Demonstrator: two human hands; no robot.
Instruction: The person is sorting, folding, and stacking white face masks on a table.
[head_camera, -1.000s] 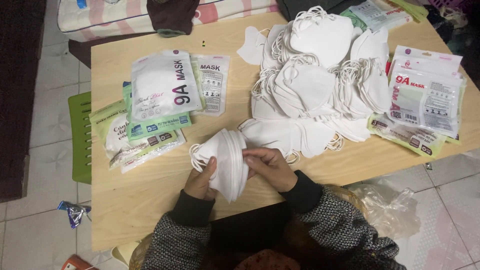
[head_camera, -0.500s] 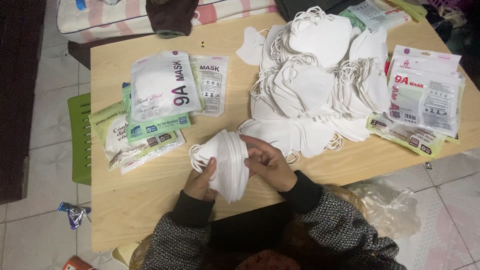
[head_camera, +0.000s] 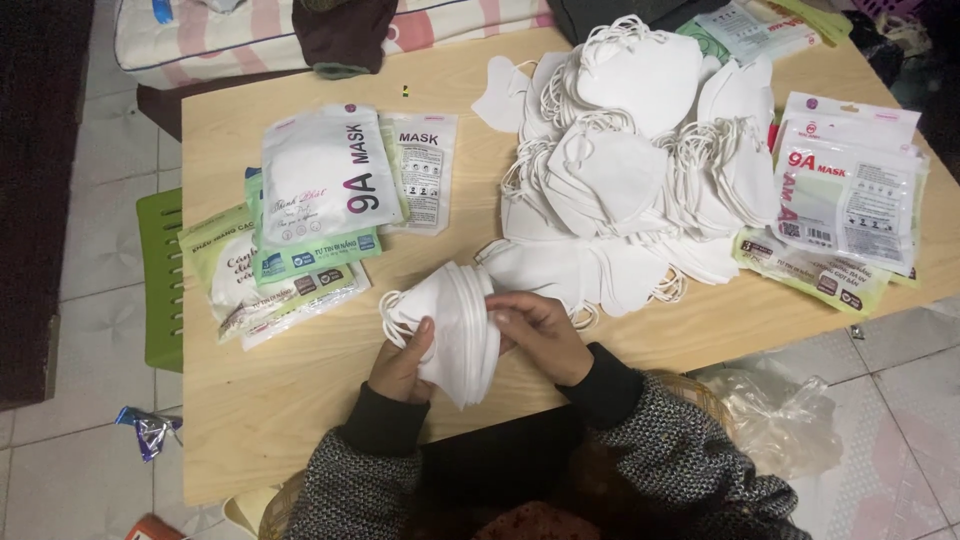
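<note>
Your left hand (head_camera: 398, 362) and right hand (head_camera: 538, 330) both grip the stack of white masks (head_camera: 457, 325) near the desk's (head_camera: 300, 400) 6 o'clock edge, bare wood around. Your right fingers have curled slightly tighter than before.

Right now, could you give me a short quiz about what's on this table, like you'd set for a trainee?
1. True or false: both hands grip the same stack of white masks.
2. Where does the big loose pile of masks lie: A) on the floor, B) on the wooden table, C) on the green stool?
3. What lies on the floor tiles left of the table?

Key:
1. True: left hand and right hand both hold it.
2. B.
3. A crumpled shiny wrapper.
</note>
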